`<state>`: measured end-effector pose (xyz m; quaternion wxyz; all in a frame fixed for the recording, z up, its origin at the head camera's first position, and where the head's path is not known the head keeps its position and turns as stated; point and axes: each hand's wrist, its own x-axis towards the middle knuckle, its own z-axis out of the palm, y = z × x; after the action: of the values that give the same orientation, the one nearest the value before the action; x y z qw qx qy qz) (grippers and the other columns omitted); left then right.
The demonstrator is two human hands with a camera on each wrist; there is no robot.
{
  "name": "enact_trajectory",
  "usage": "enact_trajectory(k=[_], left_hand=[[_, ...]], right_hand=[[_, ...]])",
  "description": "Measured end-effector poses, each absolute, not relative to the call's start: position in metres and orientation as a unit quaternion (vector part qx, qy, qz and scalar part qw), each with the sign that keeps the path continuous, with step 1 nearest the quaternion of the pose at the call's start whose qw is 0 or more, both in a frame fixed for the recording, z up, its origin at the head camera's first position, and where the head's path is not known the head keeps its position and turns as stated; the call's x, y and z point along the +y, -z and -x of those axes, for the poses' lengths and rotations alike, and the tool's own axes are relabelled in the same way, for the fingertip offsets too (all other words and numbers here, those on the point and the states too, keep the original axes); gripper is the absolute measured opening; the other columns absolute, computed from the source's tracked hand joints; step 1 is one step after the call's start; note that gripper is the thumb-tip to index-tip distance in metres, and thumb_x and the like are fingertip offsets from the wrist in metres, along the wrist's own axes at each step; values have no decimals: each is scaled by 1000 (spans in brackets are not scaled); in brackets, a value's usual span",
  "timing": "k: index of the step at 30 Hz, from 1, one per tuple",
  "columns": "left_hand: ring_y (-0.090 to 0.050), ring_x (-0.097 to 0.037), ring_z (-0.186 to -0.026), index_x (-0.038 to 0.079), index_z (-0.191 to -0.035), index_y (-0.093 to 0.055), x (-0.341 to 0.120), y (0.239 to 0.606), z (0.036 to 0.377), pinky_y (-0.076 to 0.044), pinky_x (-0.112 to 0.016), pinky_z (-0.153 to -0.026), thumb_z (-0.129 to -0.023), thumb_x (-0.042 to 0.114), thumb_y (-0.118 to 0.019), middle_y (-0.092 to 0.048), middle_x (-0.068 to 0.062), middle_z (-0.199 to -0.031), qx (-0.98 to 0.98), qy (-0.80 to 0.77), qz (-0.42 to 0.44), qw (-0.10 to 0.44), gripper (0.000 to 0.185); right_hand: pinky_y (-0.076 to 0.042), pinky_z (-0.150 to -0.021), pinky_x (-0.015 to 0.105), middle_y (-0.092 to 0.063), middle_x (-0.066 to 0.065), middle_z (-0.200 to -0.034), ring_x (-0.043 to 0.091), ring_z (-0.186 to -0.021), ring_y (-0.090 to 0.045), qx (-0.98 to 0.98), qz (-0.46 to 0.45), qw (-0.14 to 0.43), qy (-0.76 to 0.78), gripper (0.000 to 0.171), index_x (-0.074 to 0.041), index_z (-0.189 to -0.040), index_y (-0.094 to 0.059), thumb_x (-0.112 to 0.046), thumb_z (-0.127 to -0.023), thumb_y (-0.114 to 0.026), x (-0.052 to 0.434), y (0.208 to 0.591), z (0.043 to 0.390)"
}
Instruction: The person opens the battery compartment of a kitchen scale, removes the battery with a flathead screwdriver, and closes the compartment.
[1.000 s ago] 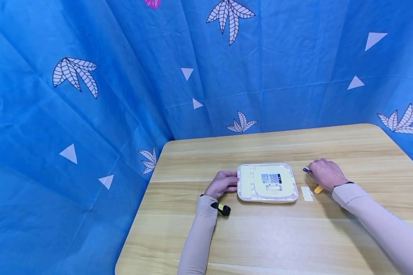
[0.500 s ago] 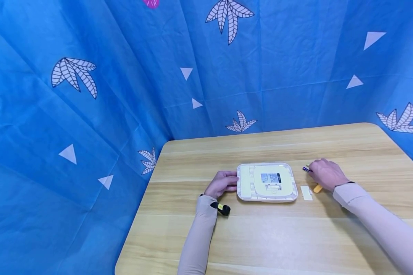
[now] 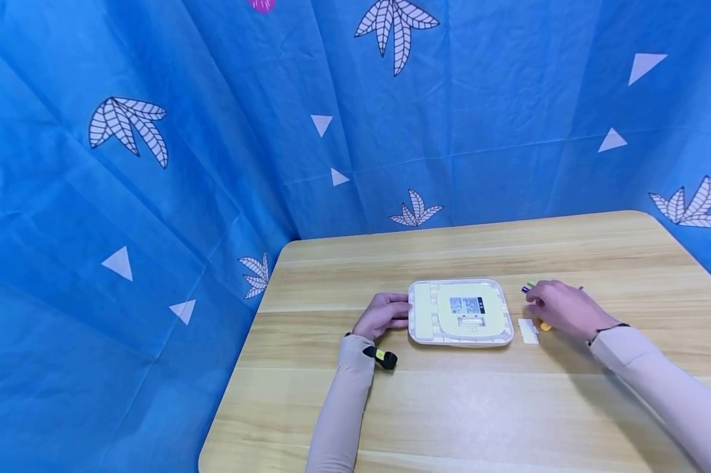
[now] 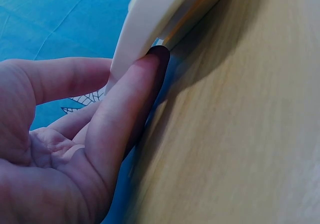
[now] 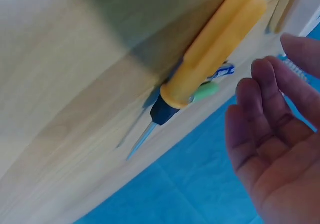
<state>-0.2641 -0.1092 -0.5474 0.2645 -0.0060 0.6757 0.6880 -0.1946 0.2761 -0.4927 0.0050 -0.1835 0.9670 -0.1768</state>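
A white rounded device (image 3: 491,309) lies underside up on the table, showing a printed label and an uncovered battery compartment. My left hand (image 3: 381,316) pinches its left edge; in the left wrist view thumb and fingers lie on either side of the white rim (image 4: 145,28). To the device's right is a small white battery cover (image 3: 528,332). My right hand (image 5: 280,129) holds nothing, its fingers relaxed and slightly bent beside a yellow-handled screwdriver (image 5: 215,48). Behind the screwdriver lie a blue-and-white battery (image 5: 224,70) and a green one (image 5: 205,90), both partly hidden.
The wooden table (image 3: 450,407) has rounded corners. A blue patterned curtain (image 3: 497,131) hangs behind and to its left. A black strap end with a yellow tag (image 3: 382,358) sticks out from my left wrist.
My right hand has come off the screwdriver and shifted slightly right and nearer; the screwdriver's tip now shows beyond it. The left hand and the device have stayed put.
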Motion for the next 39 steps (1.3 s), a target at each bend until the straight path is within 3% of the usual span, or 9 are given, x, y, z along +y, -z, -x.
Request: enact_trajectory(k=[8,15,21,29,39], left_hand=[[-76,-20,-92,-9,-138,-59,-111,549,264,-67,-30,-83,-98,3,-66,-71,-26,-126,676,-688,12,263,42],[-76,-21,-94,-10,-138,-58,-110,550,264,-66,-30,-84,-98,3,-66,-71,-26,-126,674,-689,11,265,43],[-76,-21,-94,-10,-137,-59,-109,548,263,-66,-31,-85,-98,2,-66,-71,-26,-126,674,-690,8,264,42],[-76,-21,-95,-9,-138,-59,-108,547,264,-66,-31,-85,-98,3,-66,-71,-26,-127,677,-687,8,263,42],[-77,-22,-94,-9,-137,-59,-108,548,264,-67,-32,-84,-97,3,-67,-71,-26,-126,676,-688,7,263,42]], right_hand=[[-50,-64,24,-63,-11,-79,6,-74,-53,953,240,-6,185,12,-17,-85,-71,-8,-87,-78,273,493,181],[-44,-69,27,-60,-9,-82,10,-78,-48,957,248,1,153,14,-19,-88,-71,-19,-83,-84,275,496,176],[-48,-76,34,-66,-6,-93,16,-88,-54,959,238,14,151,36,-14,-100,-75,-34,-75,-91,277,498,175],[-39,-70,26,-64,-8,-93,15,-87,-49,961,227,30,152,41,-16,-101,-73,-38,-73,-92,281,503,178],[-30,-69,26,-54,-6,-86,17,-85,-44,958,214,77,174,42,-18,-94,-64,-41,-73,-92,282,501,184]])
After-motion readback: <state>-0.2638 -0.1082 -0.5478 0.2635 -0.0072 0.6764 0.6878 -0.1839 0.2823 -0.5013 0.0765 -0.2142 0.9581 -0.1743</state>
